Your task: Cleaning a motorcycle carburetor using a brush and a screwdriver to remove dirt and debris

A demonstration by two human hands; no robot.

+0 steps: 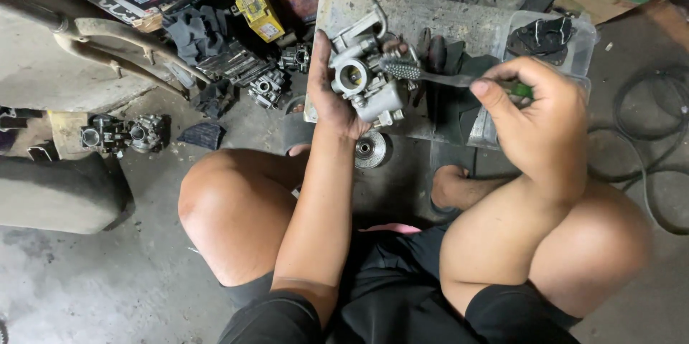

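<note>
Squatting on the concrete floor (129,279), knees wide apart, so both arms work in the gap between them. Left hand (331,96) is wrapped around a silver carburetor (362,78), fingers clamped on its left side, holding it up just above the near edge of a grimy flat board (430,17). Right hand (535,118) pinches the green handle of a small brush (430,75), bristle head touching the carb's right side. A round metal part (371,149) sits on the floor right below the carb. More carburetors (122,134) lie off to the left, well apart, and a clear plastic tray (574,46) crowds the board's right edge. Hoses (646,165) loop on the far right.
</note>
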